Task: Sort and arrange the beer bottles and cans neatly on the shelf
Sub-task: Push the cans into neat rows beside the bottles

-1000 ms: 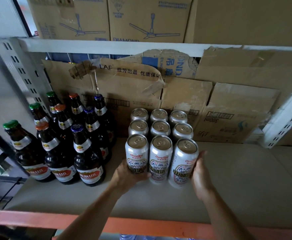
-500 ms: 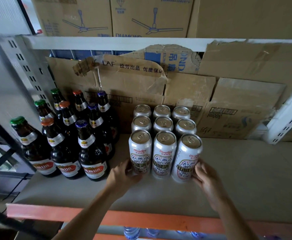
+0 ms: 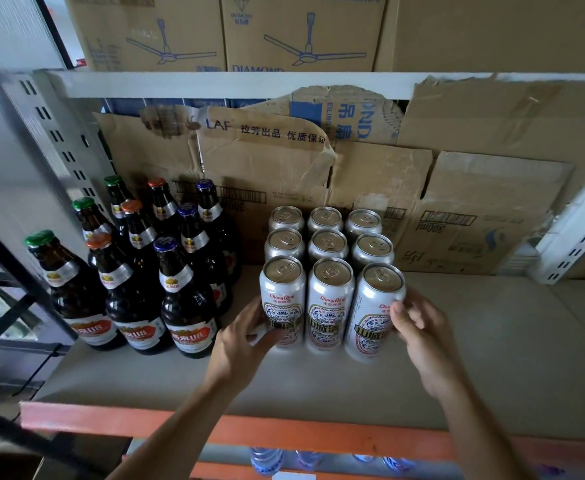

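Left hand (image 3: 246, 337) curls round front-left can (image 3: 282, 303) at 9 o'clock, right hand (image 3: 419, 330) round front-right can (image 3: 370, 317) at 3; likely slippery, grip mid-body.

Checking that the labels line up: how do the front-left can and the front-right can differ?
The front-left can shows its full ChongQing name; the front-right can is turned, its name cut off. The left hand grips the front-left can, the right hand the front-right can. Both are silver, in the front row.

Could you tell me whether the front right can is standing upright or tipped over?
Upright: the front right can stands on its base on the shelf, lid up, with the right hand gripping it.
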`<action>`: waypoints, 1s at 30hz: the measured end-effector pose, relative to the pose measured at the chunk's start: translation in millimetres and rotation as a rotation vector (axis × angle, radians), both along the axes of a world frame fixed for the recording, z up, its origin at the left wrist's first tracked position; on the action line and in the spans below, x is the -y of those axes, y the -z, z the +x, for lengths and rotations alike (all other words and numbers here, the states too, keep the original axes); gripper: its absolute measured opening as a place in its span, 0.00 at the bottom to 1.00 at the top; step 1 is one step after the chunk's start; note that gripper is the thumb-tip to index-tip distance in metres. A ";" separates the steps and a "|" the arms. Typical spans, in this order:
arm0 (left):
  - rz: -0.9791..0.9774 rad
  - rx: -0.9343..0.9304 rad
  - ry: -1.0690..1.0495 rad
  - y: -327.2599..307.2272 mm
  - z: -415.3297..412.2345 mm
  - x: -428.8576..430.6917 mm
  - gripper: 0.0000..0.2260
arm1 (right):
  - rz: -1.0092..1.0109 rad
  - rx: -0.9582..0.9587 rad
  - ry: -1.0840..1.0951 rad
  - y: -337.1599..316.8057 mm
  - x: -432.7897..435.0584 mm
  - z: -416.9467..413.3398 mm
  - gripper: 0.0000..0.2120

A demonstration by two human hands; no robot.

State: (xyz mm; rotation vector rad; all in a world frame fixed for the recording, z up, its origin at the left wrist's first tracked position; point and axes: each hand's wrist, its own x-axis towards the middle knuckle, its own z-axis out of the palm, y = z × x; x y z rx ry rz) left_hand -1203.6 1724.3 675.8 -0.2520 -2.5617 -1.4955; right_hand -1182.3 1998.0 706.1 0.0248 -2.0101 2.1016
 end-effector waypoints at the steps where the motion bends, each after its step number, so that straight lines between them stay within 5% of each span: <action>1: -0.002 0.006 0.004 1.0 -0.8 1.3 0.26 | -0.011 -0.006 0.002 -2.6 0.2 0.1 0.10; 13: -0.350 -0.187 -0.024 10.7 -3.1 6.6 0.37 | -0.031 -0.019 0.032 -5.1 -2.9 0.4 0.13; 22: -0.331 -0.188 0.018 15.4 -2.8 6.0 0.36 | 0.067 -0.056 0.051 -1.2 2.8 -4.7 0.26; 30: -0.250 -0.402 -0.002 -27.3 0.9 0.9 0.44 | 0.009 -0.056 0.077 -0.8 1.3 -3.3 0.21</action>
